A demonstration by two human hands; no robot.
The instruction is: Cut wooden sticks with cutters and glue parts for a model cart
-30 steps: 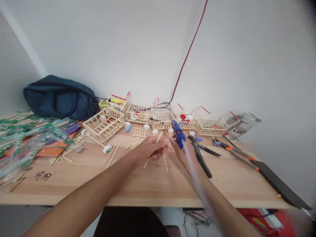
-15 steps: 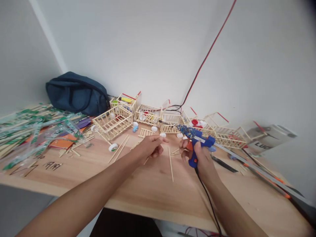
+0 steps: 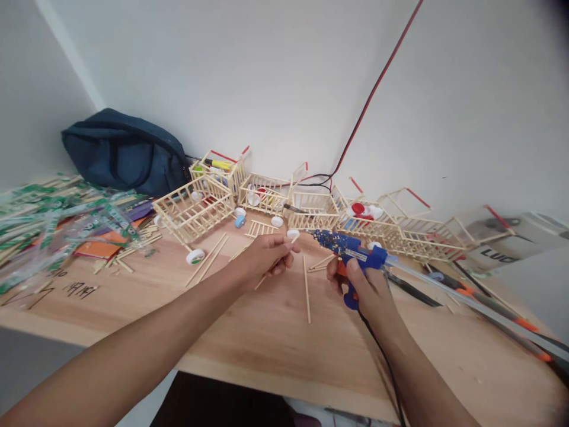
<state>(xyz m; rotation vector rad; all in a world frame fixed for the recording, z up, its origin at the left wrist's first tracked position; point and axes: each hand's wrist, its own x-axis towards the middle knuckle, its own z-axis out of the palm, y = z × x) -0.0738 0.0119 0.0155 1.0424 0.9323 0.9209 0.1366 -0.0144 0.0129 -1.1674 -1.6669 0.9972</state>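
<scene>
My left hand [image 3: 272,259] is closed around a thin wooden stick [image 3: 259,283]; its far end pokes out near a white bottle cap. In my right hand [image 3: 374,292] is a blue glue gun [image 3: 359,254], gripped by the handle, its speckled nozzle pointing left toward the left hand, apart from it. A long clear glue stick [image 3: 427,281] sticks out of the gun's back. Between the hands, a loose wooden stick [image 3: 306,290] lies on the wooden table [image 3: 284,350]. Beyond them stand small stick-built carts, including one with bottle-cap wheels [image 3: 195,256].
A blue bag [image 3: 127,153] rests against the wall at left, behind a heap of wrapped sticks [image 3: 66,225]. The gun's black cord [image 3: 383,362] drops over the front edge. Orange-handled tools [image 3: 528,324] lie at right, below a box [image 3: 518,243]. Red-black wire [image 3: 377,89] runs up the wall.
The stick in my left hand now shows at its far end. The glue gun has tilted, its nozzle slightly lower. The view has shifted a little.
</scene>
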